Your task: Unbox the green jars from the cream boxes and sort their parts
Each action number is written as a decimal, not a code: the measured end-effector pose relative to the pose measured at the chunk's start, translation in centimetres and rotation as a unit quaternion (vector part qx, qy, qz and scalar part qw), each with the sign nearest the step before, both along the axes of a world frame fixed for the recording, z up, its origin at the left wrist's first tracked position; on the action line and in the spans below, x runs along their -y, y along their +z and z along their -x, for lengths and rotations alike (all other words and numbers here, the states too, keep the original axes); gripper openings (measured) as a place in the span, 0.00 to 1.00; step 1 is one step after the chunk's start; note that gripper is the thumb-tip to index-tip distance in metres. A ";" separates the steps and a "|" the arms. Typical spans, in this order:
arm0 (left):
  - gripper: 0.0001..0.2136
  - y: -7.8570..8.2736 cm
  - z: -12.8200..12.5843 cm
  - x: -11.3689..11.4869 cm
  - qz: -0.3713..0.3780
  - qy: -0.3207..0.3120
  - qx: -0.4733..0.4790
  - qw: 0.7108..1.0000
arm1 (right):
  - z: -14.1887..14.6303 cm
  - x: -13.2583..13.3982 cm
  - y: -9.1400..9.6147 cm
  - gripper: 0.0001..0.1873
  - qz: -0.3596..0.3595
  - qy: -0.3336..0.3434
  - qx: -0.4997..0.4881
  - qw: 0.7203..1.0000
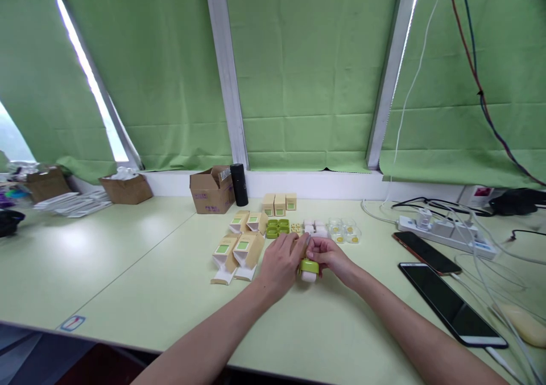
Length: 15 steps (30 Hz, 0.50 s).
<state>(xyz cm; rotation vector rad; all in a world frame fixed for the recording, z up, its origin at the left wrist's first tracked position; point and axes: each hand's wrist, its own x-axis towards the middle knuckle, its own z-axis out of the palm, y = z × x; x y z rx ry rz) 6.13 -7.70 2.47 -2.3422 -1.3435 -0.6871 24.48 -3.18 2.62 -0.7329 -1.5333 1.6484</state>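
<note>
In the head view, a small green plastic piece (pixel 310 266) with a pale pinkish-white block (pixel 307 277) at its near side sits between my hands, low over the table. My left hand (pixel 279 259) is closed on its left side, fingers curled over its far edge. Thumb and fingers of my right hand (pixel 329 254) pinch it from the right. Just beyond my hands are green square cups (pixel 277 227), small yellowish pieces (pixel 296 227), pale blocks (pixel 314 224) and clear cups with yellow spots (pixel 346 230). Opened cream cartons with green labels (pixel 243 248) stand left of my left hand.
Closed cream cartons (pixel 279 204) stand behind the parts. Farther back are a cardboard box (pixel 212 191) and a black cylinder (pixel 239 185). To the right lie two phones (pixel 452 302), a power strip (pixel 447 234) and tangled cables. Paper stacks (pixel 74 203) and another box (pixel 127 189) are far left.
</note>
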 end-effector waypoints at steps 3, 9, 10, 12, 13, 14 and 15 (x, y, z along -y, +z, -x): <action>0.28 -0.2 0.1 -0.2 -0.006 0.020 0.006 1.000 | 0.2 -0.6 -0.4 0.23 -0.032 -0.064 0.004 0.997; 0.31 -0.6 1.1 -1.2 -0.016 0.093 0.013 0.995 | -1.7 -1.3 0.6 0.15 -0.169 -0.214 0.084 0.958; 0.31 -0.5 1.2 -1.3 -0.020 0.101 0.016 0.995 | -2.0 -1.1 0.9 0.12 -0.206 -0.230 0.130 0.942; 0.31 -0.3 1.4 -1.3 -0.025 0.115 0.021 0.993 | -2.4 -0.4 1.6 0.07 -0.272 -0.250 0.276 0.887; 0.31 -0.2 1.5 -1.3 -0.027 0.120 0.022 0.992 | -2.4 -0.1 1.9 0.06 -0.295 -0.256 0.348 0.852; 0.31 -0.1 1.5 -1.3 -0.028 0.124 0.023 0.992 | -2.3 0.3 2.1 0.06 -0.309 -0.253 0.405 0.822; 0.31 0.1 1.5 -1.3 -0.029 0.126 0.025 0.991 | -2.1 0.7 2.3 0.06 -0.316 -0.244 0.446 0.801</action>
